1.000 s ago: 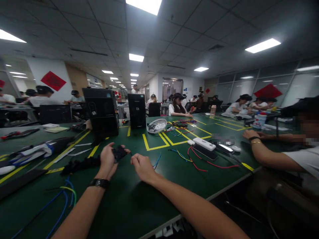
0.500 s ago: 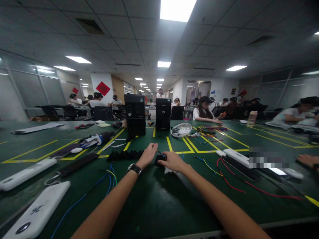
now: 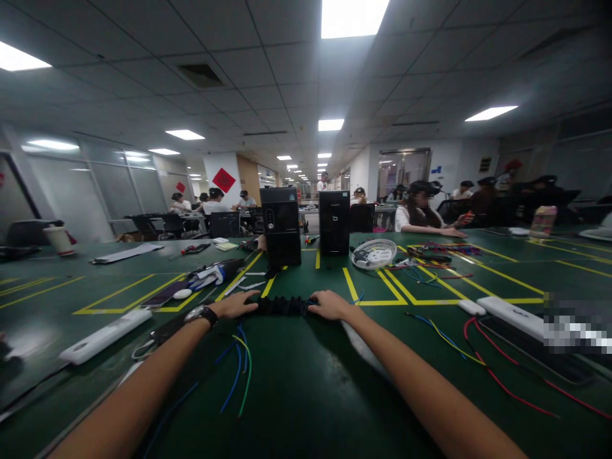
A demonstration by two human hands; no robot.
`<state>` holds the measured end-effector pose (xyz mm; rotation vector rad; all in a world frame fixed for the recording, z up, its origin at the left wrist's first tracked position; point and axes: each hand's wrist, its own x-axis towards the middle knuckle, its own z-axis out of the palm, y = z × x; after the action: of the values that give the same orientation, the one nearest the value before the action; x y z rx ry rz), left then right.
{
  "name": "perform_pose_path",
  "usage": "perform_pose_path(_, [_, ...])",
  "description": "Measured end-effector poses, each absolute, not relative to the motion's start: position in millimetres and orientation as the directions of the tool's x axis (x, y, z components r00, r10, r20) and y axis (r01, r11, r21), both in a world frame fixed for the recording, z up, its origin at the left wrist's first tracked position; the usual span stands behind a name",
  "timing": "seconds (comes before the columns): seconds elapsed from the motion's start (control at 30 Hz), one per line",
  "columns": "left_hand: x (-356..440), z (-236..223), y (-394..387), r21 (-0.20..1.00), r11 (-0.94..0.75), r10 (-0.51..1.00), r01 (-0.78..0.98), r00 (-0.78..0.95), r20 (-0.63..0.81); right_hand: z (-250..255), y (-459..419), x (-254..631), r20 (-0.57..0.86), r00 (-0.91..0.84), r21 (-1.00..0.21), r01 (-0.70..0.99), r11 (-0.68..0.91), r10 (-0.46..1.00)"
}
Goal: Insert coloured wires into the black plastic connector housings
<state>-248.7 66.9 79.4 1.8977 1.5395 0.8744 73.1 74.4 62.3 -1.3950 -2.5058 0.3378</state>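
A black ribbed strip (image 3: 282,306) lies across the green table (image 3: 306,382) in front of me. My left hand (image 3: 236,305), with a watch on its wrist, rests on the strip's left end. My right hand (image 3: 329,305) covers the strip's right end. Both hands lie low over the strip with fingers curled on it. Loose blue, green and yellow wires (image 3: 239,363) lie under my left forearm.
Two black computer towers (image 3: 282,226) (image 3: 333,222) stand behind the strip, a white fan grille (image 3: 373,254) to their right. White power strips (image 3: 105,335) (image 3: 514,315), red and blue cables (image 3: 497,376) and yellow floor-tape lines lie around. People sit at tables beyond.
The view swung left and rose. My hands, close together on a small black piece before, are spread apart on the ends of the black strip.
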Motion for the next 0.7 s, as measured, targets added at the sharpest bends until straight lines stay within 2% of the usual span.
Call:
perform_pose_path(0.07, [-246,72,73,0.717,-0.191,0.980,0.670,0.170,0.102,61,78,74,0.105,-0.504,-0.315,0.801,0.510,0.857])
perform_pose_path(0.33, [-198,73,87,0.606,-0.266,0.960,0.750,0.265,0.094,70,96,123,0.060,-0.462,-0.265,0.847,0.460,0.885])
perform_pose_path(0.5, [-123,65,101,0.517,-0.364,0.924,0.775,0.371,0.093,79,104,199,0.006,-0.374,-0.223,0.903,0.366,0.927])
perform_pose_path(0.7, [-14,54,114,0.418,-0.470,0.871,0.777,0.484,0.080,91,97,294,-0.011,-0.180,-0.176,0.969,0.175,0.984])
